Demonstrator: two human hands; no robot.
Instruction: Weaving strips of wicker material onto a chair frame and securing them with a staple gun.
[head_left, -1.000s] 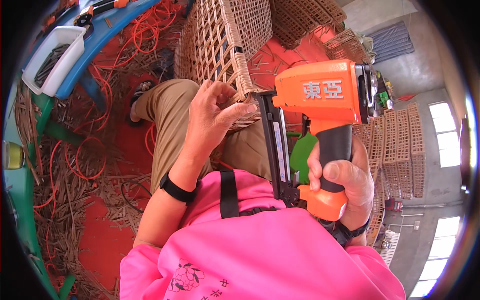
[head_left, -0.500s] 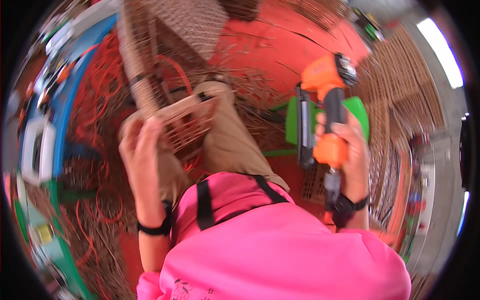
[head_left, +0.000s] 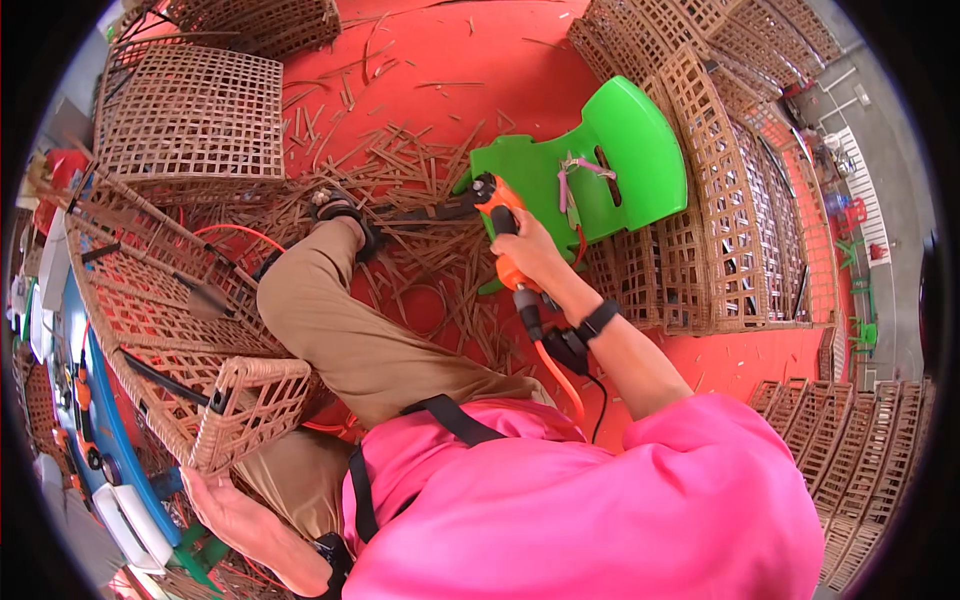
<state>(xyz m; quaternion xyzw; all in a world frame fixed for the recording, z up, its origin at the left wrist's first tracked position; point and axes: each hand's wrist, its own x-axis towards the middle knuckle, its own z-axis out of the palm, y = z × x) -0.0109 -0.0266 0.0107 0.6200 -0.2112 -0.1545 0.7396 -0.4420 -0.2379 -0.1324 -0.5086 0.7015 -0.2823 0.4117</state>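
Head view: the right hand (head_left: pixel 532 258) reaches out to the far right, fingers wrapped tight around the grip of an orange nail gun (head_left: pixel 500 232), whose dark nose lies toward the left, just above a litter of rattan offcuts (head_left: pixel 420 200) on the red floor (head_left: pixel 440 60). An orange air hose (head_left: pixel 560 375) trails from the gun's base back toward the pink shirt (head_left: pixel 600 500). Just beyond the gun stands a low green plastic stool (head_left: pixel 620 150), with a small pinkish tool resting on its seat.

At the near left, the left hand (head_left: pixel 225 515) cups the bottom corner of a woven rattan frame (head_left: pixel 190 330); the fingers curl under its edge, thumb side hidden, so how firmly they clamp I cannot tell. The frame leans across the person's bent leg in tan trousers (head_left: pixel 350 330), which stretches toward a sandalled foot among the offcuts.

Stacks of finished wicker panels (head_left: pixel 720 230) stand at the right, and a square lattice panel (head_left: pixel 195 115) lies at the far left.

Risks, as I judge them: the gun is held well away from the frame with its nose near the foot, so a stray trigger squeeze could fire toward the leg. The hose lies across the lap and could snag. The frame, held at one corner only, could tip off the knee.
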